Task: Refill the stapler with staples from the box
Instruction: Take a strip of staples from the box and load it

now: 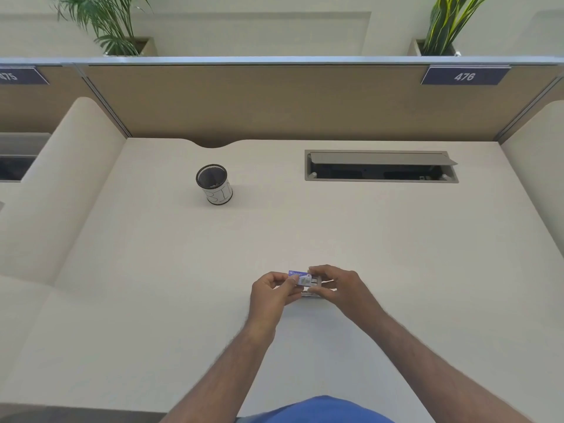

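Pale and nearly bare, the cubicle tabletop (396, 254) carries the work near its front edge. Just above it, both hands pinch a small blue staple box (298, 275): the left hand (270, 293) grasps the sleeve, the right hand (334, 286) grips the end where the inner tray seems to slide out. Pulled too sharply, staple strips could spill or break apart. Beyond the box stands a mesh pen cup (214, 184); no stapler shows.

Both forearms are bare from wrist to past the elbow, with fine dark hair along them; no sleeves, watch, rings or bands show on the left hand (270, 293) or right hand (337, 285); a blue garment (320, 411) covers the torso at the bottom edge.
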